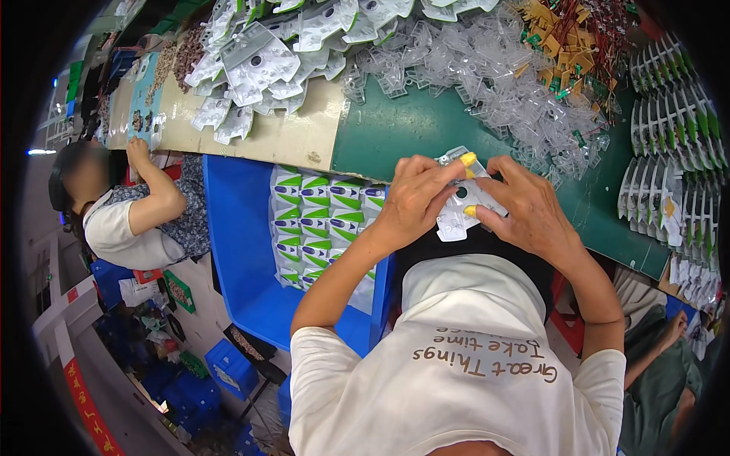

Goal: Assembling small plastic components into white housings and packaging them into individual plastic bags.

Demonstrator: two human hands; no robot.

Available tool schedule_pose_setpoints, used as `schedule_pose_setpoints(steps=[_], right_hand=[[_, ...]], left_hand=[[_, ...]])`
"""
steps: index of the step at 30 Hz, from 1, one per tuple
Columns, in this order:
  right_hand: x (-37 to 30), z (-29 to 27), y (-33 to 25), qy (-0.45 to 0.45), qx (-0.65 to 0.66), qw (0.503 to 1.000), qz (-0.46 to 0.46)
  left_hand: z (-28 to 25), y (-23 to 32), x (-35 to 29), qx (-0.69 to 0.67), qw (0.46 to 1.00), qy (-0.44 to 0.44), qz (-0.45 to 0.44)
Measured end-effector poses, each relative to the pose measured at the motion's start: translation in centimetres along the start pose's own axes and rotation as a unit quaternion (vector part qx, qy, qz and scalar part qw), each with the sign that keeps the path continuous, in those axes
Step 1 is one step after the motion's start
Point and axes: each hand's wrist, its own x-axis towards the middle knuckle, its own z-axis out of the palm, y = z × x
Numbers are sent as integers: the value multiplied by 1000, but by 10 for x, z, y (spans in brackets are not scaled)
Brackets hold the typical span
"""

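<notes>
White plastic panel (454, 220) held between two bare hands at the near edge of the table (365, 148).
The left hand (414, 199) has its grip on the panel's left side, and the right hand (530, 209) has a narrow grip on the right side, its thumb in a yellow cover (471, 210) pressed to the face near a dark round hole. Just left of the hands, a blue bin (242, 251) holds rows of white-and-green panels (315, 220). Beyond the hands lie a heap of clear plastic parts (449, 57), a pile of white-and-green shells (258, 68) and, farther right, yellow pieces with red wires (566, 34). More shells stand in rows (669, 140) at the far right; a co-worker (141, 220) sits at left.
</notes>
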Motion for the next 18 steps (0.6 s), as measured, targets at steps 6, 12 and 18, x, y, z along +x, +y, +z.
schedule_pose_setpoints(steps=[6,12,18], right_hand=[[-12,-6,-6,56,90,994,35],[-21,-6,-24,75,158,984,19],[-31,30,-18,140,10,989,-49]], left_hand=[[-6,5,5,23,997,-76,5],[-1,9,-1,17,998,-50,-23],[2,13,-2,19,998,-41,-32]])
